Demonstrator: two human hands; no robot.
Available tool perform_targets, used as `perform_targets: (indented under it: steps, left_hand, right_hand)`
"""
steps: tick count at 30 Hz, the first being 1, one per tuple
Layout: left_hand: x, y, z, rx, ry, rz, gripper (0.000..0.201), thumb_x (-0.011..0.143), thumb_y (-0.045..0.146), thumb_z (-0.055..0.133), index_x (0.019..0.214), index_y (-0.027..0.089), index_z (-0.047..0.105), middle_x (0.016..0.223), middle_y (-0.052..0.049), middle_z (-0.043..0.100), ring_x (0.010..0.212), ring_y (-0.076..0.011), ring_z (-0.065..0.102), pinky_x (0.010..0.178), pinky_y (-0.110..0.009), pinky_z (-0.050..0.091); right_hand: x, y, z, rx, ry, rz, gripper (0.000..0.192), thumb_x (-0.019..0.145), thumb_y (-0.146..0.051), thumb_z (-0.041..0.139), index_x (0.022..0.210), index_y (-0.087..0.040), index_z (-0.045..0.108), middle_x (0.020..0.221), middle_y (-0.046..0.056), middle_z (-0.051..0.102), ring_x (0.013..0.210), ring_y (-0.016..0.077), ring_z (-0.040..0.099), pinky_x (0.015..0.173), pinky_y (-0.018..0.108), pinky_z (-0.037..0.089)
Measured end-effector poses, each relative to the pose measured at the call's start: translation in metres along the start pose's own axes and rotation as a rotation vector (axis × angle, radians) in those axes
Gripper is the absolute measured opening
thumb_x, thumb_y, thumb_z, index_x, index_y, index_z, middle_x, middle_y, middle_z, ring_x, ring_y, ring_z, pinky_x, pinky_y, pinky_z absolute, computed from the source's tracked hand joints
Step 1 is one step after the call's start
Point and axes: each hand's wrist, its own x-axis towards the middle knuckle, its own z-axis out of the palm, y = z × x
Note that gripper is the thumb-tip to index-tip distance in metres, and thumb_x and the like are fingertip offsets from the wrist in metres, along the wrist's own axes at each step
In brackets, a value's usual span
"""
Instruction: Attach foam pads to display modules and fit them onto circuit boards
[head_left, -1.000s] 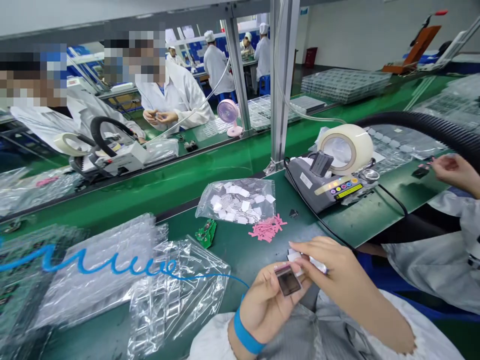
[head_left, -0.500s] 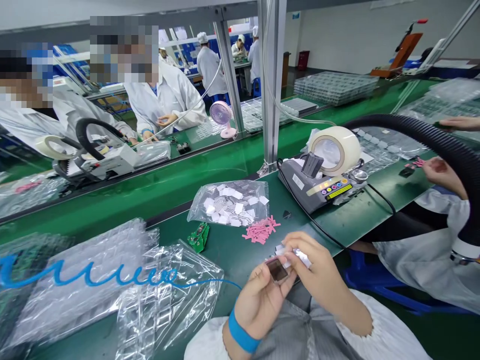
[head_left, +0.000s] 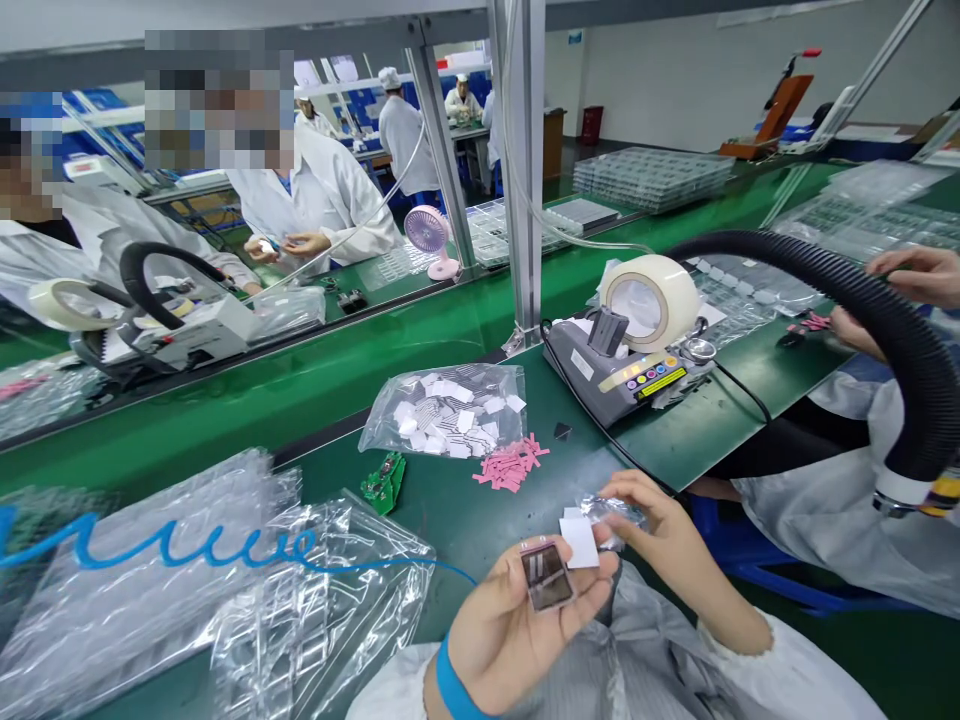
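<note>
Left hand (head_left: 517,625) gripping a small dark square part (head_left: 547,577) by its edges, above the bench's near edge. Right hand (head_left: 660,530) pinching crinkled clear film (head_left: 609,511) with a white sticker (head_left: 580,541) touching the part's corner; fingertips partly hidden behind the film. Further in: pink slips (head_left: 510,466), bag of white pieces (head_left: 447,408), green circuit board (head_left: 383,482), tape dispenser (head_left: 626,360). Crumpled plastic bags (head_left: 225,570) cut off at the left edge.

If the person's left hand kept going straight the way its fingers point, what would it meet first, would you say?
Probably the small white paper square held by the right hand; the left hand, holding a small dark rectangular screen, points up-right toward it, though depth is unclear.
</note>
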Motion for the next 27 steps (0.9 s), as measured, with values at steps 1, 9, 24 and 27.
perform_targets:
  steps: [1,9,24,27]
  left_hand:
    - [0.001,-0.001,0.003,-0.008,-0.009,-0.016,0.031,0.072,0.036,0.068,0.093,0.014,0.07,0.118,-0.01,0.063,0.113,-0.0227,0.054,0.101,-0.033,0.034]
    - [0.005,-0.005,0.007,-0.06,0.022,-0.064,0.037,0.072,0.034,0.069,0.102,0.013,0.066,0.109,-0.01,0.068,0.111,-0.0249,0.056,0.101,-0.035,0.032]
    - [-0.002,-0.003,-0.002,-0.139,0.147,-0.228,0.041,0.079,0.045,0.057,0.095,0.008,0.063,0.072,-0.001,0.065,0.071,-0.013,0.06,0.083,-0.042,0.042]
    - [0.0,-0.005,-0.003,-0.146,0.18,-0.258,0.046,0.078,0.05,0.056,0.089,0.006,0.064,0.068,-0.001,0.063,0.067,-0.0119,0.059,0.082,-0.041,0.042]
  right_hand:
    - [0.0,-0.009,0.0,0.174,-0.08,0.03,0.032,0.081,-0.048,0.053,0.097,-0.022,0.063,0.1,0.009,0.059,0.092,0.0221,0.058,0.08,0.038,0.047]
    - [0.003,-0.048,0.022,1.033,-0.595,0.187,0.035,0.074,-0.048,0.062,0.095,-0.02,0.066,0.103,0.008,0.063,0.097,0.0213,0.058,0.087,0.036,0.045]
    - [0.019,-0.058,-0.019,0.348,-0.269,-0.134,0.033,0.076,-0.032,0.068,0.108,-0.028,0.06,0.096,0.002,0.067,0.088,0.0161,0.063,0.077,0.028,0.052]
    - [0.027,-0.075,-0.022,0.18,-0.33,-0.418,0.027,0.076,-0.027,0.069,0.102,-0.028,0.062,0.093,0.0,0.067,0.087,0.0141,0.063,0.077,0.026,0.051]
